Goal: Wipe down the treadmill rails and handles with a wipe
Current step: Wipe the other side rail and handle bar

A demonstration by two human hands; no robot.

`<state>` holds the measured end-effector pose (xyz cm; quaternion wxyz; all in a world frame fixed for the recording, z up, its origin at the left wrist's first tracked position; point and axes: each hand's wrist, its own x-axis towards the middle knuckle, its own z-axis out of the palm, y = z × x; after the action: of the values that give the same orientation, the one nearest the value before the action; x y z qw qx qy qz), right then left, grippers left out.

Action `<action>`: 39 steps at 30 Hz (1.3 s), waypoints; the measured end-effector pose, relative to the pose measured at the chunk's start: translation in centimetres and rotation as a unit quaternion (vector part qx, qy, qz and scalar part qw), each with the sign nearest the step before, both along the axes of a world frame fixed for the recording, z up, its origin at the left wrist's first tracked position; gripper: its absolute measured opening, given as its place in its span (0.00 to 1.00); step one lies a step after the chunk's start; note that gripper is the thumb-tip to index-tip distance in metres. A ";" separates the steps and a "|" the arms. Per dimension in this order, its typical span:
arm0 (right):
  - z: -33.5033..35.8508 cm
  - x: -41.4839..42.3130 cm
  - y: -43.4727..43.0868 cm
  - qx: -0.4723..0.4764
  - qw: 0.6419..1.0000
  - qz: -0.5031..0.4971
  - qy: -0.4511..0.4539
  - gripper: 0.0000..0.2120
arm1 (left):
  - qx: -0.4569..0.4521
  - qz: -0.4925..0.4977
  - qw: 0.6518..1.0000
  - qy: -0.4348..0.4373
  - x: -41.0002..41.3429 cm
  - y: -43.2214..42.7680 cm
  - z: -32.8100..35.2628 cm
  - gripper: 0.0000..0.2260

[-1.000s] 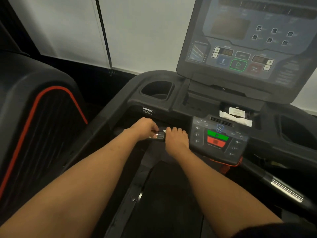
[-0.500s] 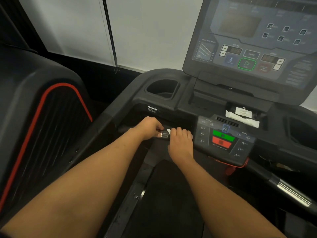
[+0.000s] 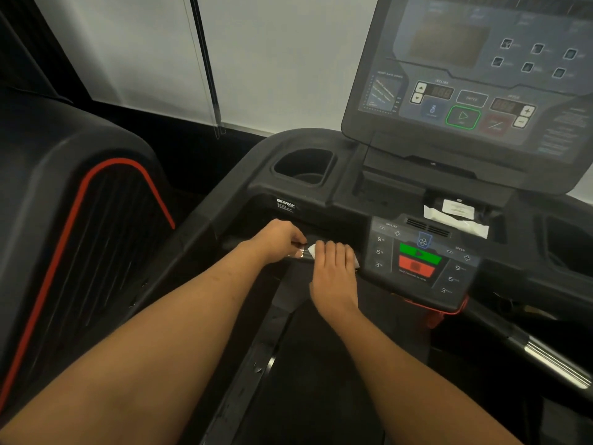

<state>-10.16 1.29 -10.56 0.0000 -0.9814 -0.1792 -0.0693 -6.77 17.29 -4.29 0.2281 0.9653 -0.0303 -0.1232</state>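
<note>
At far left we see the black plastic housing with a red curved stripe [image 3: 80, 220] of a neighbouring machine. Next comes our own treadmill's black console deck, with a deep oval cup holder [image 3: 303, 168] moulded into it.

Below that, our left hand [image 3: 277, 240] is curled closed around the short black front handle with a shiny metal sensor band [image 3: 300, 252], probably to steady ourselves and brace the bar while it is cleaned. Just beside it, our right hand [image 3: 333, 268] lies palm down on the same handle, fingers together, pressing a thin white wipe [image 3: 313, 249] against the bar; corners of the wipe peek out at both sides of the hand. The flat, spread press seems meant to cover as much of the bar as possible.

Further right sits the small black quick-key panel with a green and a red button [image 3: 420, 258]. Above it, a white packet of wipes [image 3: 457, 216] rests on the console ledge, within easy reach. The large dark display screen [image 3: 475, 75] rises behind. At lower right, the long black and chrome side rail [image 3: 552, 361] looks not yet attended to.
</note>
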 end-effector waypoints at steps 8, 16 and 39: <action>1.8 1.9 1.7 0.004 1.000 -0.010 0.029 0.19 | 0.004 -0.017 1.000 -0.005 0.4 0.4 -0.3 0.17; -0.3 0.0 0.7 -0.061 0.997 0.039 0.002 0.38 | 0.005 -0.032 0.999 -0.012 0.4 0.5 -0.4 0.15; -0.2 0.3 1.2 -0.059 0.997 0.050 0.011 0.42 | -0.067 0.134 0.988 -0.031 -1.2 5.0 -0.9 0.17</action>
<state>-9.90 2.51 -10.72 -0.0526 -0.9701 -0.2320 -0.0474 -7.92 22.24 -5.20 0.3053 0.9466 0.0845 -0.0593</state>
